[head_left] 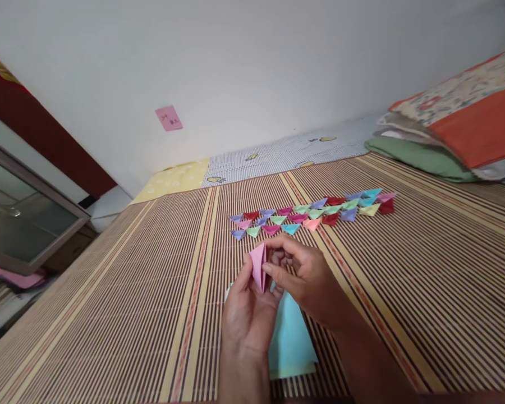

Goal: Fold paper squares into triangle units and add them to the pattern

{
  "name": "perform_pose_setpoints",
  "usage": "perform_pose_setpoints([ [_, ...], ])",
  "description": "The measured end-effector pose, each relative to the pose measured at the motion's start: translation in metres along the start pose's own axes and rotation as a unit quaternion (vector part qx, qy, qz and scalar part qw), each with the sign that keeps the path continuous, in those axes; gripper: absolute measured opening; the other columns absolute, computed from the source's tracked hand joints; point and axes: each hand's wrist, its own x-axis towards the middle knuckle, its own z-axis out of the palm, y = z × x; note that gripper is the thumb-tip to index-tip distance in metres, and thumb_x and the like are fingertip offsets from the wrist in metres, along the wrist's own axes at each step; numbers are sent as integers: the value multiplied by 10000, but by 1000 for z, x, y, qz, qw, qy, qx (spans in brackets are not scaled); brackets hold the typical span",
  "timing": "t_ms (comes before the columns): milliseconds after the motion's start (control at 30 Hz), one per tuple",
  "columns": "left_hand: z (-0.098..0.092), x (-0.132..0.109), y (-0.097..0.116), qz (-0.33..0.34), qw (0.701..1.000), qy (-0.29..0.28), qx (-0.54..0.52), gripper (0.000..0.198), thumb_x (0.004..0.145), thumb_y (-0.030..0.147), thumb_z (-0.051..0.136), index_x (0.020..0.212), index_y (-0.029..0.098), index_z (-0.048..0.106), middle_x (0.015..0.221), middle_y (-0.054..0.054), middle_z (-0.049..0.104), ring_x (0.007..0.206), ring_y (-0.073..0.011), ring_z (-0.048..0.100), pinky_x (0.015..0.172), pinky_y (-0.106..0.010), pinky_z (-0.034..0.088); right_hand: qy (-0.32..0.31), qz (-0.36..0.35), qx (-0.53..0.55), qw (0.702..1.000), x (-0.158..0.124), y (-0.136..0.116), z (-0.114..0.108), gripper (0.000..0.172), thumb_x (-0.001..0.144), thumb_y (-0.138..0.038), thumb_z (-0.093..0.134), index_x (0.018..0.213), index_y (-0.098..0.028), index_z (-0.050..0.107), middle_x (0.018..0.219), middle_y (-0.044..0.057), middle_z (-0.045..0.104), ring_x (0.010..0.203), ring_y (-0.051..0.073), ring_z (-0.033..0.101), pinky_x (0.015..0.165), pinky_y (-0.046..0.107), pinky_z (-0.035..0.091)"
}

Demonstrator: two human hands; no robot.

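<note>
Both my hands hold a small folded pink paper piece [258, 265] above a striped bamboo mat [130, 292]. My left hand [247, 311] supports it from below with fingers curled round it. Fingertips of my right hand [303, 275] pinch its right edge. Under my hands lies a light blue sheet of paper [290, 339]. Beyond them, several small folded paper triangles [311, 213] in purple, red, green, pink and blue lie in rows on the mat.
Stacked pillows [458, 129] lie at the right back. A pink sticky note [169, 118] is on the white wall. A grey-framed glass panel [21, 219] stands at the left edge of the bed.
</note>
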Motion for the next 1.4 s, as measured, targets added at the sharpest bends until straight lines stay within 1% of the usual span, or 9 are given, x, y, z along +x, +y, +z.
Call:
perform_pose_setpoints([
  [167,6,-4,-4,54,998,11,37,155,930,214,657,1007,130,763,964,-109,756,945,-217,717,878,-330,568,28,-62,-84,994,-3,-2,5,388,782,-7,539,1041,-231,721,947,10,652,783,152,610,705,284,503],
  [333,2,-7,-5,140,986,-7,90,104,834,230,772,892,146,755,888,-41,711,812,-143,666,801,-257,548,74,-151,-160,973,-5,-3,13,343,857,-27,516,997,-237,748,934,35,662,927,208,637,811,351,513],
  [433,0,-9,-5,157,981,-12,112,143,798,263,804,873,152,756,899,-43,708,871,-167,670,846,-282,532,87,-180,-177,964,-6,-5,20,320,883,-50,527,1033,-244,732,909,31,686,906,219,642,828,385,516],
  [600,1,-10,-7,163,981,-14,109,235,845,350,760,975,155,766,1040,-94,729,1103,-246,658,965,-344,501,131,-152,-153,968,-7,-4,29,262,908,-68,564,1079,-237,669,956,39,719,931,214,671,844,385,538],
  [733,2,-11,-6,157,982,-22,106,253,882,380,726,976,149,769,1038,-100,735,1113,-251,662,977,-358,507,116,-198,-187,955,-5,0,27,214,923,-50,560,970,-213,690,944,60,726,946,223,654,849,392,524],
  [933,9,-16,-3,168,981,-29,87,202,894,328,717,924,134,765,1035,-104,745,1154,-234,660,1086,-349,451,72,-225,-218,947,-4,4,28,185,943,-77,561,1019,-190,685,970,75,747,969,241,657,876,407,508],
  [1133,10,-16,-1,152,987,10,51,147,901,232,662,882,146,781,986,-86,760,1110,-220,678,1072,-347,473,94,-229,-255,935,-6,10,33,128,972,-132,571,1050,-178,661,999,89,749,967,241,664,863,391,492],
  [1267,9,-16,1,156,985,-2,71,218,913,202,602,946,130,804,1045,-110,774,1131,-233,686,1108,-370,449,94,-228,-255,935,-6,10,33,136,987,-159,562,901,-182,665,869,75,726,857,235,649,780,379,490],
  [1400,10,-18,1,151,986,-6,64,254,930,209,583,1023,122,803,1052,-116,781,1147,-238,690,1129,-383,437,98,-242,-241,935,-6,9,34,136,974,-116,566,915,-163,679,882,88,729,896,244,652,814,385,489],
])
